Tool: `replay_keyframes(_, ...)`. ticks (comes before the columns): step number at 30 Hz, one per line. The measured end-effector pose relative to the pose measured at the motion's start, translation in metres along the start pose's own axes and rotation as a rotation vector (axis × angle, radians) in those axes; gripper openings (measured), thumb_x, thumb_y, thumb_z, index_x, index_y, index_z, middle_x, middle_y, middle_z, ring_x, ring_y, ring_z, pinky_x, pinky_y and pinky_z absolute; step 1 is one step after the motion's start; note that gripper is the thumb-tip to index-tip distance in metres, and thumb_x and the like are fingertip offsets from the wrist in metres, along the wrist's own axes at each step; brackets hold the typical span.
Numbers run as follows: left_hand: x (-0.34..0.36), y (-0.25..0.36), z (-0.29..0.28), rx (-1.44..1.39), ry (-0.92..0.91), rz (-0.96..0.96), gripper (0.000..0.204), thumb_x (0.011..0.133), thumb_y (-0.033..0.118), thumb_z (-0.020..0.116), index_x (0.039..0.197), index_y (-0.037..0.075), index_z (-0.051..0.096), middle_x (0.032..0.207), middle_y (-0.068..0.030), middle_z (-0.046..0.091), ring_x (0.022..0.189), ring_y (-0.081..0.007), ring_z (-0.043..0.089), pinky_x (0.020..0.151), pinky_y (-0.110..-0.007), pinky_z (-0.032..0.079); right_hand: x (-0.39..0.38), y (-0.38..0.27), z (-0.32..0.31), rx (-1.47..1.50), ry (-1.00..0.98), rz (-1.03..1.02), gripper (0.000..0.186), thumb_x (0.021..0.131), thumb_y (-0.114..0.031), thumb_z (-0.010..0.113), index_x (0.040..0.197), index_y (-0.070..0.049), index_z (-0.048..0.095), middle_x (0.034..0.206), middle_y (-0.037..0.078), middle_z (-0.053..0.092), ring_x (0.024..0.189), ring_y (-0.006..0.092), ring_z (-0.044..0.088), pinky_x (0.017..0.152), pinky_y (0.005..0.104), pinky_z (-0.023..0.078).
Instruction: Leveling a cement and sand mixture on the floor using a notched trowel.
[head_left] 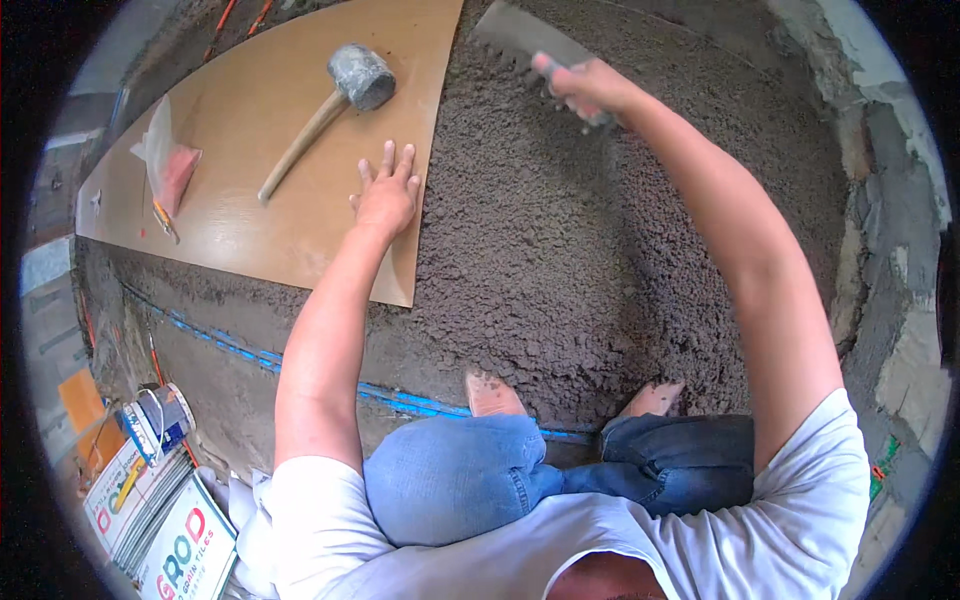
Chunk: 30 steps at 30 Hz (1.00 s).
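Clearly the work in hand is levelling: a notched trowel [528, 38] lies with its toothed edge on the far part of the grey mortar bed [600, 260], which fills the middle of the view and looks coarse and crumbly all over. By my reading the spreading is under way rather than finished, since the surface shows no combed ridges near the feet. The next stroke would call for steady downward pressure and an even drag of the blade toward the body.

The right hand [583, 88] has its grip wrapped tight around the trowel's handle, fingers curled fully about it, arm stretched forward. The left hand [386, 195] lies flat and spread, palm down, on the near right edge of a large tan tile [300, 230] that rests on the bed to the left; it grasps nothing and seems to brace the body.

Farther out on the tile lie a rubber mallet [340, 100] with a wooden handle and a small plastic bag [165, 160]. Two bare feet [493, 395] stand at the near edge of the mortar, a blue line [240, 350] running beside them.
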<state>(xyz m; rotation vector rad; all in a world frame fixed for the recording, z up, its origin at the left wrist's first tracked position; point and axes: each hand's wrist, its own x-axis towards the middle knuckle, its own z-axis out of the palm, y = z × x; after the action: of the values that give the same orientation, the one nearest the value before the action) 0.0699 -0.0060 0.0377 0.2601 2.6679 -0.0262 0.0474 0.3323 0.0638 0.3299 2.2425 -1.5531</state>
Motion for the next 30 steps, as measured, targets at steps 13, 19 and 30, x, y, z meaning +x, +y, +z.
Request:
replay_keyframes(13, -0.003, 0.006, -0.003, 0.003, -0.008, 0.044, 0.051, 0.095, 0.035, 0.037, 0.143, 0.032, 0.022, 0.153, 0.0018, 0.008, 0.137, -0.0403, 0.011, 0.1, -0.067, 0.025, -0.042, 0.045, -0.042, 0.155, 0.301, 0.079, 0.036, 0.072, -0.037, 0.065, 0.073, -0.001, 0.061, 0.061, 0.006, 0.057, 0.051, 0.0137, 0.054, 0.048, 0.0284, 0.043)
replay_keyframes(19, 0.006, -0.01, 0.01, 0.005, 0.025, 0.054, 0.051, 0.094, 0.035, 0.037, 0.143, 0.032, 0.021, 0.153, 0.0015, 0.008, 0.136, -0.0424, 0.011, 0.098, -0.069, 0.025, -0.109, 0.046, -0.014, -0.109, 0.17, 0.15, 0.035, 0.072, -0.035, 0.065, 0.077, -0.001, 0.061, 0.064, 0.007, 0.06, 0.053, 0.015, 0.058, 0.051, 0.0304, 0.046)
replay_keyframes(30, 0.028, -0.045, 0.042, 0.253, 0.183, 0.323, 0.052, 0.096, 0.03, 0.033, 0.144, 0.014, 0.022, 0.148, -0.0168, 0.021, 0.137, -0.0297, 0.018, 0.111, -0.051, 0.013, -0.177, 0.16, -0.119, -0.577, 0.726, 0.245, 0.039, 0.076, -0.04, 0.057, 0.092, -0.005, 0.064, 0.093, 0.02, 0.064, 0.091, 0.0374, 0.061, 0.079, 0.0443, 0.048)
